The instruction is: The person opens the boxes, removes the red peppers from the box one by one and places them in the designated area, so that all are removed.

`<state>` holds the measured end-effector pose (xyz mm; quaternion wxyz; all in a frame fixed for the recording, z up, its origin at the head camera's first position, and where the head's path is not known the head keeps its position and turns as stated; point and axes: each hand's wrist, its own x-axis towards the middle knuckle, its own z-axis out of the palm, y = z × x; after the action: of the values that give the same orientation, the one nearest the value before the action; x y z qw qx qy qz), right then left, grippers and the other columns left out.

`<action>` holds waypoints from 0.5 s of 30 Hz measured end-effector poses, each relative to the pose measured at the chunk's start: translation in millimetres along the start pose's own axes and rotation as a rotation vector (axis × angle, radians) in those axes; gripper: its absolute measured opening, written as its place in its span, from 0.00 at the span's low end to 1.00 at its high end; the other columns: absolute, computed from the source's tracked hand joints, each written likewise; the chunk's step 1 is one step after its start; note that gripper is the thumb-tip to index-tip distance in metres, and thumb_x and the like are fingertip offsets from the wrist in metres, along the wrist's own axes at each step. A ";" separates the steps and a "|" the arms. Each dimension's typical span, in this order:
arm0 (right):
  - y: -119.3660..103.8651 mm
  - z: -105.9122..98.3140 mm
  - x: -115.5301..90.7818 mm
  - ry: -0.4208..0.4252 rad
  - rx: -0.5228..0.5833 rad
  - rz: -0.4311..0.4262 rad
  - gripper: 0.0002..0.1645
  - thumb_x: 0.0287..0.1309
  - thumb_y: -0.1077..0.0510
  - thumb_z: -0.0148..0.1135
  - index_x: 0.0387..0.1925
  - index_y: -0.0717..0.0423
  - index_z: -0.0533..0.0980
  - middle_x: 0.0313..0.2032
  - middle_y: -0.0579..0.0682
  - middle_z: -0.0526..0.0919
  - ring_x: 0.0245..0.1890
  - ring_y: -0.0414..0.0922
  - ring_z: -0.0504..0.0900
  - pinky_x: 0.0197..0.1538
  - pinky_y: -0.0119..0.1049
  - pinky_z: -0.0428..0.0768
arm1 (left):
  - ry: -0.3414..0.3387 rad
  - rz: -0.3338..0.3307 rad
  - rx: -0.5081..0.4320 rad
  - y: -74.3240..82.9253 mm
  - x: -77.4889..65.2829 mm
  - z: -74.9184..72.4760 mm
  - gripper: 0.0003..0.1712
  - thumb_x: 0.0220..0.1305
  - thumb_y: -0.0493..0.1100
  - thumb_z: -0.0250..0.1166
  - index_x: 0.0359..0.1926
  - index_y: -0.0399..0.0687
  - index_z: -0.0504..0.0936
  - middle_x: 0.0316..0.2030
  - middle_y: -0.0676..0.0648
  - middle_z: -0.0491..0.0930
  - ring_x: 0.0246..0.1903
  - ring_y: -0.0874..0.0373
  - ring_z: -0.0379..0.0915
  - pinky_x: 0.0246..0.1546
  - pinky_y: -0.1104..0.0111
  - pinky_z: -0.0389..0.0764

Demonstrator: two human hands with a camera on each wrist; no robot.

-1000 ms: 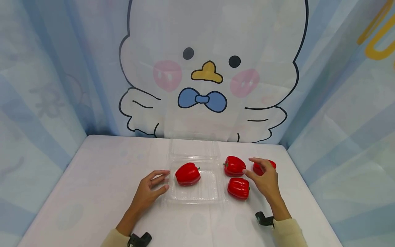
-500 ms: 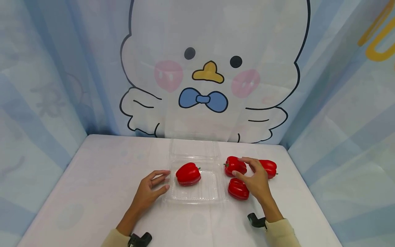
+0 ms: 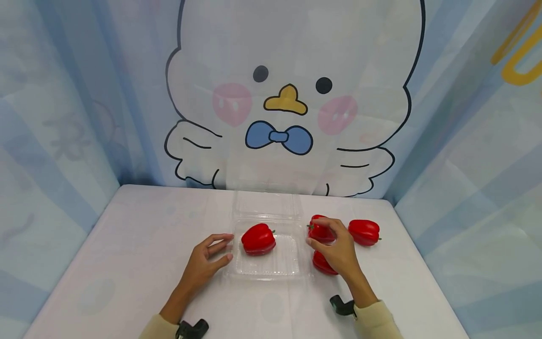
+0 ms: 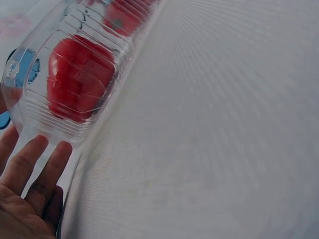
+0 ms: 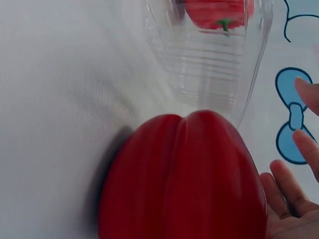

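A red bell pepper [image 3: 258,239] lies in the left half of an opened clear plastic clamshell container [image 3: 288,270]. My left hand [image 3: 205,261] is at the container's left side, fingers extended; in the left wrist view the fingertips [image 4: 62,149] meet its wall or come very close. My right hand [image 3: 340,247] is over the back pepper [image 3: 321,233] right of the container, thumb and fingers spread apart. In the right wrist view nothing shows between those fingers. A nearer pepper [image 5: 184,184] fills the foreground there; the right hand partly hides it in the head view.
Another red bell pepper [image 3: 365,232] lies farther right on the white table [image 3: 127,263]. The container's lid [image 3: 267,205] lies folded back toward the printed curtain [image 3: 279,165]. Curtains also hang at both sides.
My right hand has moved left from the far-right pepper to above the back pepper beside the container, uncovering the far-right one. The left hand and the container have stayed put.
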<state>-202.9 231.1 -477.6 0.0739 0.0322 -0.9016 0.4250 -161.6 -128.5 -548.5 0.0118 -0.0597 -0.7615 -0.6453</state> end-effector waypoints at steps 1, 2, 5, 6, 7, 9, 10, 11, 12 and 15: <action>-0.4 1.3 -0.3 -0.002 -0.001 -0.003 0.37 0.52 0.54 0.84 0.65 0.45 0.80 0.69 0.54 0.77 0.70 0.57 0.76 0.64 0.61 0.85 | 0.001 0.002 -0.001 0.0 -0.1 0.1 0.28 0.67 0.38 0.74 0.66 0.45 0.79 0.69 0.40 0.81 0.69 0.41 0.78 0.67 0.57 0.81; -0.9 2.4 -0.4 -0.003 0.000 -0.006 0.37 0.53 0.54 0.84 0.64 0.45 0.80 0.68 0.54 0.77 0.70 0.57 0.75 0.65 0.61 0.84 | 0.001 0.002 0.000 -0.2 -0.1 0.2 0.28 0.67 0.38 0.74 0.66 0.45 0.79 0.69 0.41 0.81 0.69 0.41 0.78 0.67 0.57 0.81; -2.6 5.1 -0.8 -0.004 0.005 -0.010 0.37 0.52 0.55 0.84 0.64 0.44 0.80 0.68 0.54 0.77 0.71 0.57 0.75 0.64 0.61 0.84 | 0.000 -0.006 0.000 -1.3 0.3 0.4 0.28 0.67 0.38 0.74 0.66 0.46 0.79 0.69 0.41 0.81 0.69 0.42 0.78 0.67 0.58 0.81; -3.2 6.0 -0.9 -0.005 0.010 -0.012 0.37 0.51 0.55 0.84 0.63 0.44 0.80 0.68 0.54 0.77 0.71 0.57 0.75 0.64 0.61 0.84 | 0.002 -0.010 -0.001 -1.8 0.5 0.5 0.28 0.66 0.38 0.75 0.66 0.46 0.79 0.69 0.42 0.81 0.69 0.42 0.79 0.67 0.58 0.81; -3.9 6.9 -0.8 -0.008 0.013 -0.014 0.37 0.51 0.55 0.84 0.63 0.44 0.80 0.68 0.54 0.77 0.71 0.56 0.75 0.64 0.61 0.84 | 0.002 -0.014 -0.001 -2.1 0.5 0.5 0.28 0.66 0.38 0.75 0.66 0.47 0.79 0.69 0.42 0.81 0.69 0.43 0.79 0.67 0.58 0.81; -5.1 8.7 -0.6 -0.013 0.021 -0.020 0.36 0.52 0.54 0.84 0.64 0.43 0.81 0.68 0.53 0.77 0.71 0.56 0.75 0.64 0.61 0.84 | 0.002 -0.018 0.001 -2.7 0.7 0.3 0.28 0.66 0.38 0.75 0.66 0.48 0.79 0.68 0.43 0.81 0.68 0.44 0.79 0.67 0.58 0.81; -5.7 9.6 -0.4 -0.016 0.027 -0.025 0.36 0.52 0.54 0.84 0.64 0.42 0.81 0.68 0.53 0.77 0.71 0.56 0.74 0.64 0.61 0.84 | 0.003 -0.018 0.001 -2.8 0.7 0.2 0.28 0.66 0.38 0.75 0.66 0.48 0.79 0.68 0.43 0.81 0.68 0.44 0.79 0.67 0.58 0.81; -6.4 10.6 -0.3 -0.020 0.033 -0.030 0.36 0.53 0.54 0.83 0.64 0.42 0.81 0.68 0.53 0.77 0.71 0.56 0.74 0.65 0.61 0.84 | 0.004 -0.018 0.001 -2.8 0.7 0.1 0.28 0.66 0.38 0.75 0.66 0.48 0.79 0.68 0.43 0.81 0.68 0.44 0.79 0.67 0.58 0.81; -7.0 11.7 -0.2 -0.022 0.037 -0.034 0.36 0.53 0.54 0.83 0.64 0.42 0.81 0.68 0.52 0.77 0.72 0.56 0.74 0.65 0.61 0.84 | 0.004 -0.019 0.004 -2.8 0.6 0.0 0.28 0.66 0.38 0.75 0.66 0.48 0.79 0.68 0.44 0.81 0.68 0.44 0.79 0.67 0.58 0.81; -9.1 15.5 -0.1 -0.029 0.039 -0.049 0.35 0.53 0.53 0.83 0.64 0.41 0.81 0.68 0.51 0.78 0.72 0.55 0.74 0.68 0.60 0.82 | 0.002 -0.021 0.005 -2.6 0.5 -0.1 0.28 0.66 0.38 0.75 0.66 0.48 0.79 0.69 0.44 0.81 0.68 0.44 0.79 0.67 0.58 0.81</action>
<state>-203.3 213.4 -480.4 0.0706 0.0620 -0.8930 0.4402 -162.4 -129.0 -551.0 0.0060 -0.0511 -0.7637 -0.6436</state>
